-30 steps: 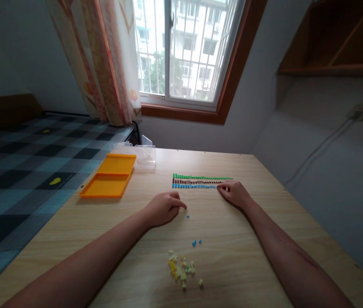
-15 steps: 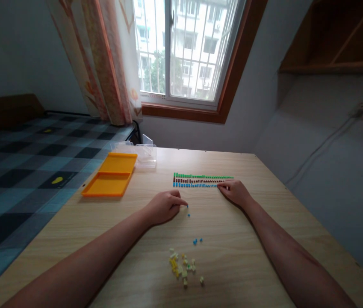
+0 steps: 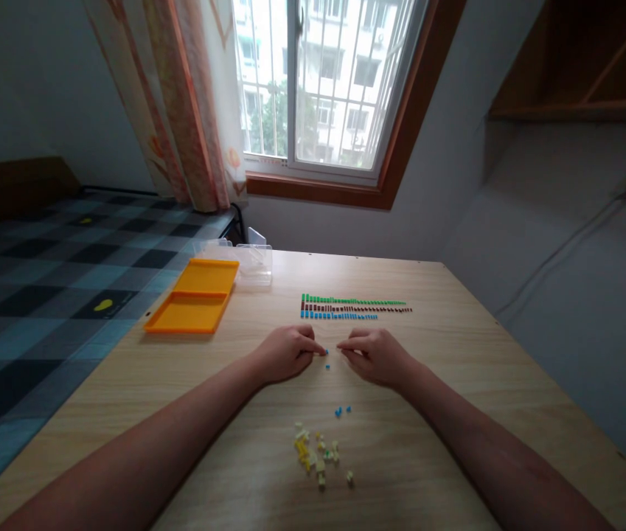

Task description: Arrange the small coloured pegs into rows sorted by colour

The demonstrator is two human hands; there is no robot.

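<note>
My left hand rests on the table with its index finger stretched out, the tip at a tiny blue brick. The other fingers are curled, and nothing shows in their grip. Just right of that brick is my right hand, its index finger pointing left and the fingers apart, with nothing visible between them. A second tiny blue brick lies slightly nearer to me. Beyond both hands run three lines of small bricks: a green row, a brown row and a blue row.
Several loose blue bricks lie nearer to me, before a pile of yellow and cream bricks. An orange tray lies open at the left, beside clear plastic containers. The wooden table borders a checkered bed.
My right hand has left the end of the blue row and come left and nearer to me, beside my left fingertip. The left hand has barely moved.
</note>
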